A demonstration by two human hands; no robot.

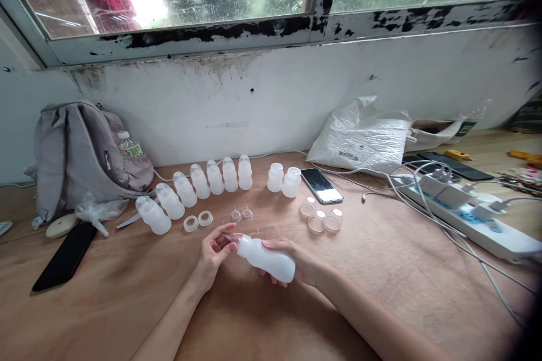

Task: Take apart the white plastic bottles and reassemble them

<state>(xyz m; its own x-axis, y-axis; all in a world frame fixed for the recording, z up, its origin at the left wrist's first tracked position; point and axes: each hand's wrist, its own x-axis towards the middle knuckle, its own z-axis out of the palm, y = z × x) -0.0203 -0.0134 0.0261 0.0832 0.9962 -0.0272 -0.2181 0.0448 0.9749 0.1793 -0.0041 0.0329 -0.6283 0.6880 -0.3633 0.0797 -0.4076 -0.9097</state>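
Note:
My right hand [302, 259] is wrapped around a frosted white baby bottle [269, 259], which lies tilted with its neck to the left. At that neck my left hand [212, 256] pinches a clear teat [231, 237] between thumb and fingers. Just beyond lie two white collar rings [191, 224] and two loose teats [236, 215]. Several capped bottles [200, 181] stand in a curved row behind them. Two uncapped bottles [291, 183] stand to the right, with three clear domed caps [316, 222] in front of them.
A phone [322, 185] lies behind the caps. On the right are a power strip [470, 211] with cables and a white plastic bag [359, 138]. The left side holds a grey backpack [84, 152], a black flat case [65, 259] and a clear bag [99, 211].

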